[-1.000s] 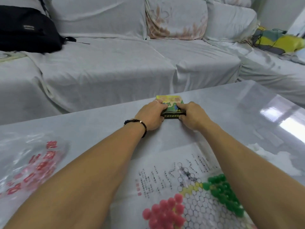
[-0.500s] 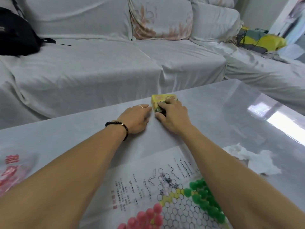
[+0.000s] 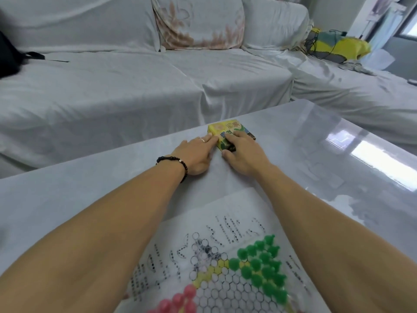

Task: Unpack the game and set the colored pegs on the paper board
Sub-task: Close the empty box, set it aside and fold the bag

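Note:
A small yellow and green game box (image 3: 222,129) lies flat near the far edge of the grey table (image 3: 90,199). My right hand (image 3: 244,154) rests on it, fingers on top and thumb at its near end. My left hand (image 3: 196,154), with a ring and a black bead bracelet, lies flat beside the box, fingertips touching its left edge. Close to me lies the paper board (image 3: 225,288) with a hexagon grid. Several green pegs (image 3: 261,265) stand on its right corner, several pink pegs (image 3: 178,301) at its lower left.
A sofa under a white cover (image 3: 135,86) runs behind the table. A black bag (image 3: 9,57) sits at its left end, a yellow and green bundle (image 3: 338,47) at the far right. The table's right side (image 3: 361,150) shines with window glare.
My head has turned right, so the plastic bag at the left is out of view. The box has moved slightly right along the table's far edge. My left hand has flattened beside it.

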Demonstrator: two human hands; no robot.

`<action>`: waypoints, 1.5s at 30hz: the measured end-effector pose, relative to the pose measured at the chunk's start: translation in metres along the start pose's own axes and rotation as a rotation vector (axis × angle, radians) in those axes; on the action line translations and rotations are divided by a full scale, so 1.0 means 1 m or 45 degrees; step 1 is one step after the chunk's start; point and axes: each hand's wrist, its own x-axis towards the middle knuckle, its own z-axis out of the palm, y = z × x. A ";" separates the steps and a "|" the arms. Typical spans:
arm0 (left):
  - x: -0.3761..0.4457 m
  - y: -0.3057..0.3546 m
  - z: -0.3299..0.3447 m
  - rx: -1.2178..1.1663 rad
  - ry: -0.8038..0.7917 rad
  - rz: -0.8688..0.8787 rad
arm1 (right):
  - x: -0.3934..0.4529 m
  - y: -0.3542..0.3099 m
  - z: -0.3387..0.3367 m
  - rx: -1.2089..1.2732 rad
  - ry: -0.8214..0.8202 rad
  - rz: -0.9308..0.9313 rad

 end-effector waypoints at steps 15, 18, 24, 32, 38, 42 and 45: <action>-0.308 0.004 -0.043 -0.041 0.294 -0.187 | -0.183 -0.173 -0.039 0.044 -0.154 -0.235; -0.372 -0.009 -0.041 -0.069 0.399 -0.297 | -0.206 -0.219 -0.031 0.071 -0.227 -0.317; -0.464 -0.052 -0.037 0.033 0.551 -0.643 | -0.236 -0.300 0.001 0.157 -0.370 -0.477; -0.488 -0.104 -0.030 -0.341 0.313 -1.047 | -0.184 -0.371 0.033 -0.040 -0.474 -0.634; -0.490 -0.124 -0.027 -0.421 0.351 -0.882 | -0.169 -0.391 0.059 -0.039 -0.680 -0.599; -0.478 -0.122 -0.032 -0.434 0.385 -0.821 | -0.184 -0.378 0.062 0.201 -0.646 -0.434; -0.466 -0.111 -0.032 -0.447 0.329 -0.759 | -0.198 -0.368 0.054 0.356 -0.607 -0.424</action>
